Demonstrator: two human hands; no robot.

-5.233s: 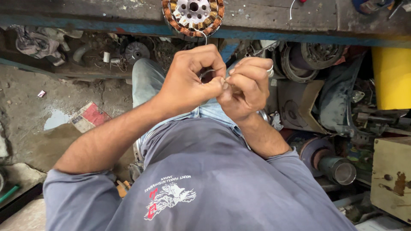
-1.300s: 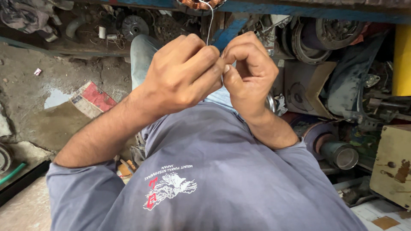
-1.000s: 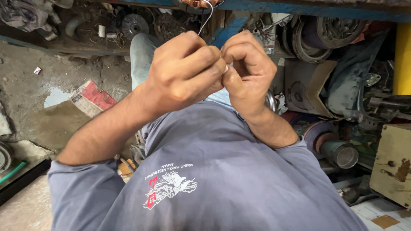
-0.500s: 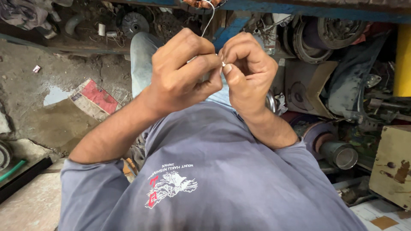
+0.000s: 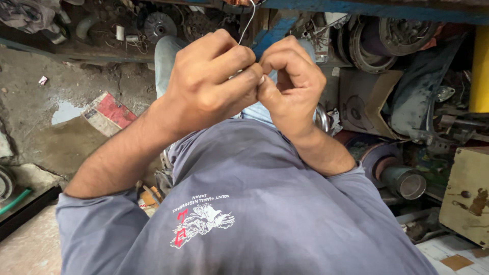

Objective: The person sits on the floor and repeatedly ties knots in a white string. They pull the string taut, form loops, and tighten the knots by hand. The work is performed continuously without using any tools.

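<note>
Your left hand (image 5: pixel 214 81) and right hand (image 5: pixel 290 81) — fists touching — pinch a thin wire (image 5: pixel 246 23) running upward

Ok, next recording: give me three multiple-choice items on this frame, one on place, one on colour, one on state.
1. Where does the thin pale wire run from the hands?
A. up to the top edge
B. down to the floor
C. off to the right

2. What colour is the person's T-shirt?
A. red
B. grey-blue
C. white

3. How are the left hand and right hand?
A. spread flat
B. far apart
C. closed, pressed together on the wire

Answers: 1 A, the wire rises out of frame; 2 B, plain on the chest; 3 C, fingers curled, knuckles meeting.
</note>
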